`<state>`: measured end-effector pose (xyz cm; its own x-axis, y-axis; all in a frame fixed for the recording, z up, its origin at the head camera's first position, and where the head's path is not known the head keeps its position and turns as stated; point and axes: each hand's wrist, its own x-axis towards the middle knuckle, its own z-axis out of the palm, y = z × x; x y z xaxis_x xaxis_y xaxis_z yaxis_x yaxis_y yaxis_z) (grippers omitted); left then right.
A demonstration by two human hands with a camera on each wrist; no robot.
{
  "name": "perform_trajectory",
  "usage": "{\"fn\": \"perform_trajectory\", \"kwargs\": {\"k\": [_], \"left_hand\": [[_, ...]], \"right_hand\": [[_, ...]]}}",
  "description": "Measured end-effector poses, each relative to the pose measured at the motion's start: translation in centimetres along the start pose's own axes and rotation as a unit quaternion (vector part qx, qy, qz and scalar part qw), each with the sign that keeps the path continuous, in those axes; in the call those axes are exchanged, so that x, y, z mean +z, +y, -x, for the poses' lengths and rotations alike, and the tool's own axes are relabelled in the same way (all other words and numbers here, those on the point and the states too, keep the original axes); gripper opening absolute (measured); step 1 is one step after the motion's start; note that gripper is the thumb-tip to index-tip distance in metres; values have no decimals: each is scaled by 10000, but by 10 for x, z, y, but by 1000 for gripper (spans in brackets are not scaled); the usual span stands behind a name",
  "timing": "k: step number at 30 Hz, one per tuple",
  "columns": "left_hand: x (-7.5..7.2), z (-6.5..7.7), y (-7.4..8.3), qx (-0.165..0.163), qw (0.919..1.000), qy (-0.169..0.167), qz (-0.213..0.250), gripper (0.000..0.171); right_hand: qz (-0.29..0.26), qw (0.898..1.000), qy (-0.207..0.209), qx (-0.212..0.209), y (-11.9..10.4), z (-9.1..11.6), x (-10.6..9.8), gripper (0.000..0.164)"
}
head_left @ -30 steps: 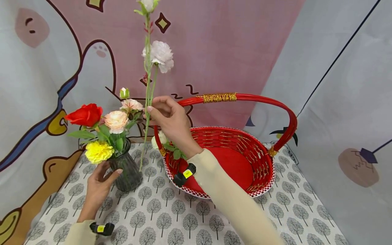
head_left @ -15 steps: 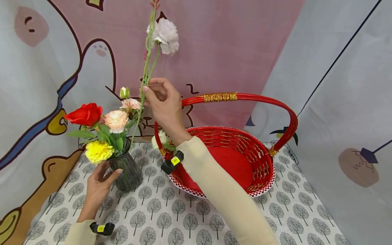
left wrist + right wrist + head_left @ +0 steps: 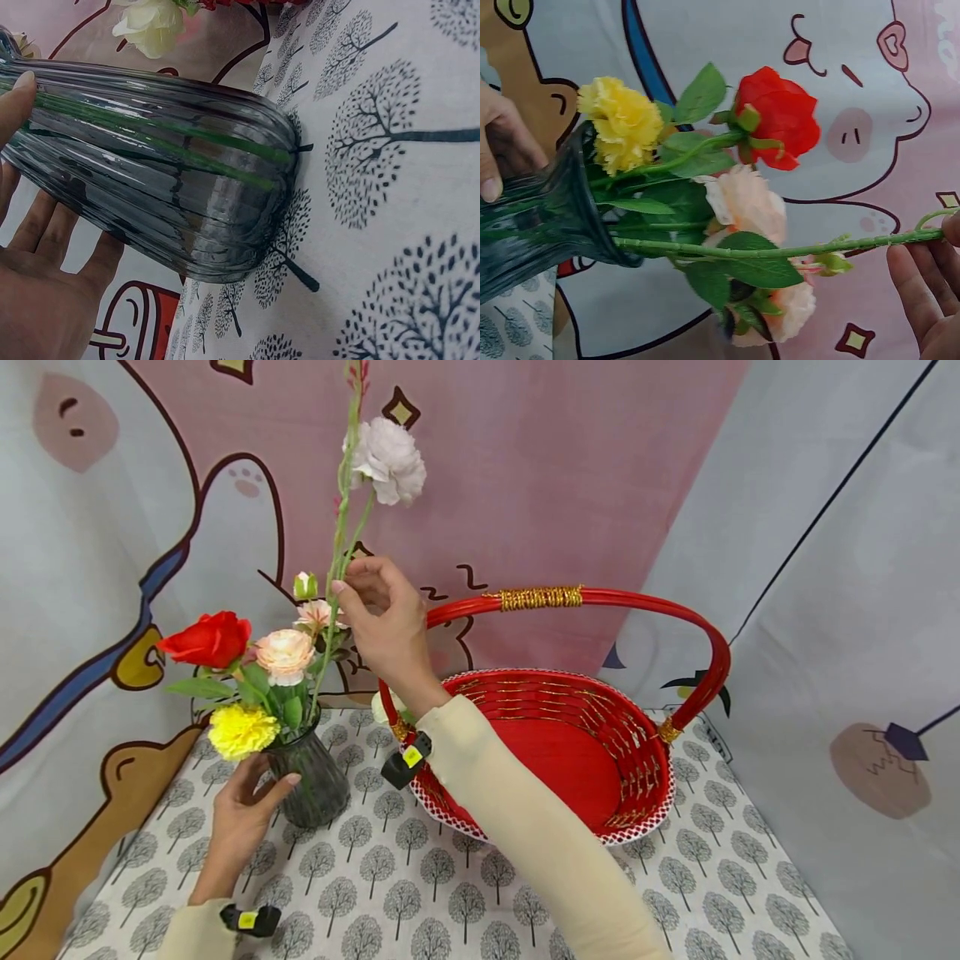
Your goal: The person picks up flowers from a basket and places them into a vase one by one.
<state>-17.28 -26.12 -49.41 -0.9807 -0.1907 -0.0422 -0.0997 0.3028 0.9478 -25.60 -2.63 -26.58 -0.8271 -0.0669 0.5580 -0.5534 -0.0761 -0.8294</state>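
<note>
My left hand grips the dark ribbed glass vase, thumb on the near side and fingers round the other. The vase holds a red rose, a yellow carnation, pale peach flowers and a small bud. Above and right of it, my right hand pinches a tall green flower stem bearing a white flower; its upper end leaves the head view. The stem's lower end enters the vase mouth. Green stems show through the glass in the left wrist view.
A red woven basket with a tall arched handle stands right of the vase, partly behind my right arm. A white flower lies at its left end. A tree-print cloth covers the table; a cartoon curtain hangs behind.
My right hand has risen and moved left with the white-flowered stem, whose lower end went from beside the vase into its mouth. My left hand has stayed on the vase.
</note>
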Motion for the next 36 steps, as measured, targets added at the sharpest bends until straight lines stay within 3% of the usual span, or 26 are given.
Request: {"fn": "perform_trajectory", "kwargs": {"k": [14, 36], "left_hand": [[0, 1, 0, -7, 10000, 17, 8, 94], [0, 0, -1, 183, 9997, 122, -85, 88]], "right_hand": [[997, 9948, -222, 9, 25, 19, 14, 19], [1333, 9889, -423, 498, 57, 59, 24, 18]]}}
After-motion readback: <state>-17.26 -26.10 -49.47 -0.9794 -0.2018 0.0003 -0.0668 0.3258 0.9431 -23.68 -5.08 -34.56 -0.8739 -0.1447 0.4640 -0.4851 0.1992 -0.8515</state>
